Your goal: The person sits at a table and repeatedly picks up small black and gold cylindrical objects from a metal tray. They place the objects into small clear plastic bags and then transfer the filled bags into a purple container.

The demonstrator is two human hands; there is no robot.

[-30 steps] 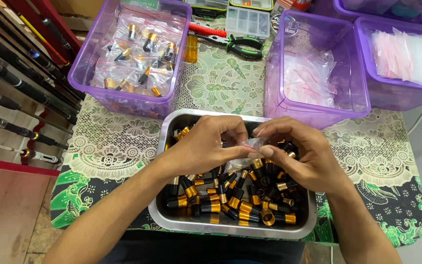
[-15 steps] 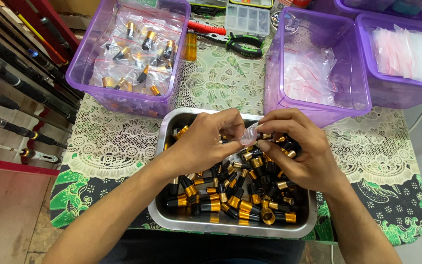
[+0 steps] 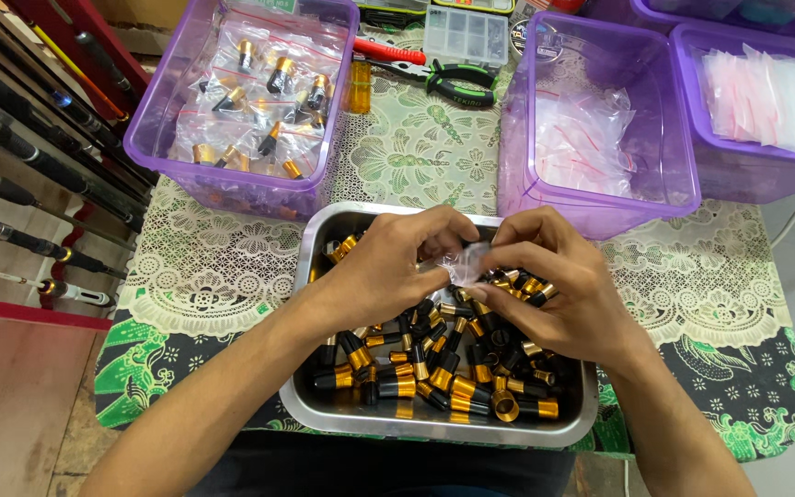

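At the table's back left corner a purple plastic tub (image 3: pixel 163 138) holds sealed clear bags, each with a black-and-gold cylindrical part inside. In front of it, at the near edge, the steel tray (image 3: pixel 310 405) is heaped with loose black-and-gold cylinders (image 3: pixel 434 368). Over the tray's far half the two hands meet: the left hand (image 3: pixel 388 267) comes in from the left, fingers curled and pinched on one side of a small clear zip bag (image 3: pixel 465 262), and the right hand (image 3: pixel 549 281) closes on its other side, thumb and forefinger tips pressed to the plastic. The bag sits between the fingertips, equally near both hands, its long axis running roughly left to right; whether it holds a part cannot be told. Behind, red-handled and green-handled pliers (image 3: pixel 434 74) lie by a clear compartment box (image 3: pixel 465 37). At the right, two purple tubs (image 3: pixel 517 175) (image 3: pixel 720 179) hold empty clear bags.
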